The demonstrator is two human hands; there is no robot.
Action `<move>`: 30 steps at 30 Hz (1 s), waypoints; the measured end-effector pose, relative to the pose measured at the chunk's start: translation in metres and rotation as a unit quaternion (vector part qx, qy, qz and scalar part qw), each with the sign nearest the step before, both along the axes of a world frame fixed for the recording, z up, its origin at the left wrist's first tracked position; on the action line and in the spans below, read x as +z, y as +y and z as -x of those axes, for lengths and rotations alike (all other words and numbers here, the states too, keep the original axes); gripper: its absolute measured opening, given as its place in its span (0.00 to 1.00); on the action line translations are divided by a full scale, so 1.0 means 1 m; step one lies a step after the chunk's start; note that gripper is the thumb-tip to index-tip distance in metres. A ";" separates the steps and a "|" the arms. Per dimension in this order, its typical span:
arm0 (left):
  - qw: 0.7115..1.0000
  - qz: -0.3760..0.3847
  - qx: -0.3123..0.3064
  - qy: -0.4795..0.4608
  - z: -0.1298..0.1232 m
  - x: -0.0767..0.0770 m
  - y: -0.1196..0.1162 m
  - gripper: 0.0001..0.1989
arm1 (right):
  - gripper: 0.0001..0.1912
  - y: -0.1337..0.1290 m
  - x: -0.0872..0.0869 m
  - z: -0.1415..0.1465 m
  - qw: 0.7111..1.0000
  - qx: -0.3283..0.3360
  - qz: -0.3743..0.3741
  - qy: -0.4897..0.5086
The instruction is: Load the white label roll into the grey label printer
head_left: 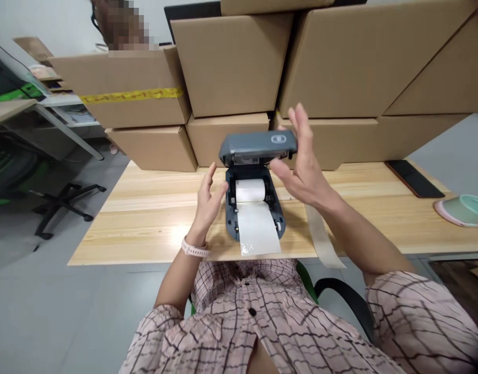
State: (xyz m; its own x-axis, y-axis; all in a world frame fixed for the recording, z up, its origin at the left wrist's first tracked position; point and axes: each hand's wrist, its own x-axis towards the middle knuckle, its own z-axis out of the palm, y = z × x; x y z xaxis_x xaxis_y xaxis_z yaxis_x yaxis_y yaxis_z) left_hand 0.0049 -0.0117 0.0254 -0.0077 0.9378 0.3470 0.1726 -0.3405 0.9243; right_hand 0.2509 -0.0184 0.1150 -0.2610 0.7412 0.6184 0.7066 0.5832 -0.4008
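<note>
A dark grey label printer point(231, 221) stands on the wooden table with its lid point(254, 141) raised. Inside sits a roll of white labels point(250, 190), and a strip of label paper point(258, 228) runs forward out over the front. At the lid's right edge is my right hand point(305, 166), thumb in front and fingers up and partly behind, the lid's edge between them; the hand is slightly blurred. My left hand point(208, 205) is open beside the printer's left side, fingers apart, holding nothing.
Stacked cardboard boxes point(231, 67) wall off the table's back. A loose pale strip point(322, 239) hangs over the front edge under my right forearm. At right lie a phone point(413, 178) and a green and pink cup point(463, 210). Another person is behind the boxes.
</note>
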 end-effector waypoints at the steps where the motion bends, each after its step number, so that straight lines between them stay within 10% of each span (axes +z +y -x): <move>1: 0.999 0.047 -0.017 0.004 -0.001 -0.003 0.008 0.36 | 0.46 0.015 0.006 0.003 1.000 -0.018 -0.016 0.002; 11: 0.970 0.174 -0.159 -0.049 -0.009 -0.012 0.004 0.46 | 0.47 0.134 0.016 -0.003 1.000 -0.020 -0.014 0.017; 16: 0.983 0.141 -0.069 0.092 -0.005 -0.015 0.006 0.40 | 0.45 0.088 0.018 0.008 0.994 -0.050 -0.090 -0.023; 20: 0.972 0.156 -0.049 0.171 -0.002 -0.015 0.007 0.39 | 0.43 0.044 -0.003 0.020 0.981 0.090 -0.006 -0.170; 25: 0.969 0.143 -0.077 0.186 -0.002 -0.010 0.007 0.38 | 0.55 0.058 -0.039 0.027 0.920 0.198 0.182 -0.284; 30: 0.968 0.147 -0.081 0.185 0.000 -0.011 0.007 0.39 | 0.60 0.079 -0.046 0.036 0.895 0.199 0.214 -0.337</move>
State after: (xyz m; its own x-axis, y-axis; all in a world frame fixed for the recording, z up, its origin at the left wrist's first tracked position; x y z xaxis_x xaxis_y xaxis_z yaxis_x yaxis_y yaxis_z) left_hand 0.0054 -0.0050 0.0146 0.2217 0.9750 0.0157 0.4760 -0.1223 0.8709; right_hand 0.2152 0.0603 0.0692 -0.7642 0.6377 -0.0967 0.6419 0.7376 -0.2095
